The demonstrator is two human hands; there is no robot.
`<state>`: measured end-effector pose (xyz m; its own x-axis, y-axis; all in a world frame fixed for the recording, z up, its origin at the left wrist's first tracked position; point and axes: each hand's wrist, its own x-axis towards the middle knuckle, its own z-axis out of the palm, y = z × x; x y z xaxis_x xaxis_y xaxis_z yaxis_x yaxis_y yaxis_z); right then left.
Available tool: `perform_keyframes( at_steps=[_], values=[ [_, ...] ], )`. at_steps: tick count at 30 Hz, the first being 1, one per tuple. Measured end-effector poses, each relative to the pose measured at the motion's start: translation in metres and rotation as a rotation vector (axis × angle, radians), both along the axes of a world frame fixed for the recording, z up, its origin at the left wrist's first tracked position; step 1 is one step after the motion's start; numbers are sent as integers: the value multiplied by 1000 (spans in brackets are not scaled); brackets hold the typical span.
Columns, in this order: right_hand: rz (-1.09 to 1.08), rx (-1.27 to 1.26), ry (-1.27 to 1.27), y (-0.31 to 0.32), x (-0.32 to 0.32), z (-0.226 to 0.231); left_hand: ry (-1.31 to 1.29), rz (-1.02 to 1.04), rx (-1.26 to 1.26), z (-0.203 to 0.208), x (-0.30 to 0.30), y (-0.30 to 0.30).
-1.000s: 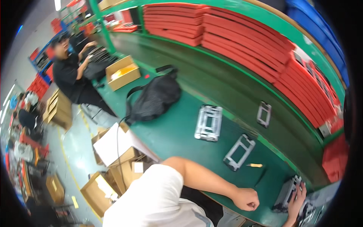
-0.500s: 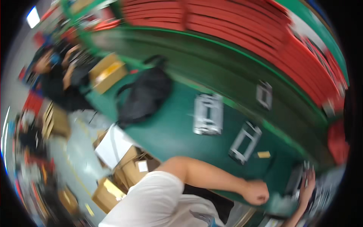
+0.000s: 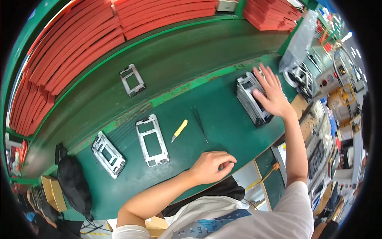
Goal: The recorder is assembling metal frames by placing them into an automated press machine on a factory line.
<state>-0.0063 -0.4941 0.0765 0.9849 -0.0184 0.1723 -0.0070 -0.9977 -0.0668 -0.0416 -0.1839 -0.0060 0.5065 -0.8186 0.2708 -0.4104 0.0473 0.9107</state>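
Observation:
My right hand [image 3: 272, 95] rests with fingers spread on a stack of grey metal phone frames [image 3: 250, 104] at the right of the green workbench. My left hand [image 3: 211, 167] is curled into a loose fist by the bench's near edge, with nothing visible in it. Between the hands and the left side lie black tweezers [image 3: 199, 124] and a small yellow-handled knife [image 3: 180, 130]. Further left, a single phone frame [image 3: 165, 149] lies flat, and beside it is another frame or small pile [image 3: 113, 158].
One more frame [image 3: 140, 84] sits on the raised ledge behind. Red trays [image 3: 167, 16] are stacked on the shelf above. A black bag [image 3: 73, 185] lies at the left end near a cardboard box [image 3: 53, 193]. A clear plastic bag [image 3: 299, 42] hangs at the back right.
The view has swung to the right, bringing the stack under my right hand fully into sight. My left hand stays loosely closed near the bench's front edge.

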Motion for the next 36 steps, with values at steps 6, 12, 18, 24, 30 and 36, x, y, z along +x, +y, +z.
perform_keyframes(
  at_steps=[6, 12, 18, 24, 30, 36],
  values=[
    [125, 1, -40, 10, 14, 11, 20, 49, 2, 2, 6, 12],
    [189, 168, -344, 21, -15, 3, -15, 90, -198, -12, -2, 10],
    [750, 255, -289, 157, -77, -19, -97, 141, -176, -28, -14, 12],
    [306, 875, -98, 146, -95, -97, -209, 137, -119, -25, -3, 6],
    [265, 1107, -846, 130, -72, -65, -68, 50, -145, -22, 3, 15],
    [-155, 1206, -1369, -104, -73, 95, -7, 3, 1, 5, 3, -7]
  ],
)
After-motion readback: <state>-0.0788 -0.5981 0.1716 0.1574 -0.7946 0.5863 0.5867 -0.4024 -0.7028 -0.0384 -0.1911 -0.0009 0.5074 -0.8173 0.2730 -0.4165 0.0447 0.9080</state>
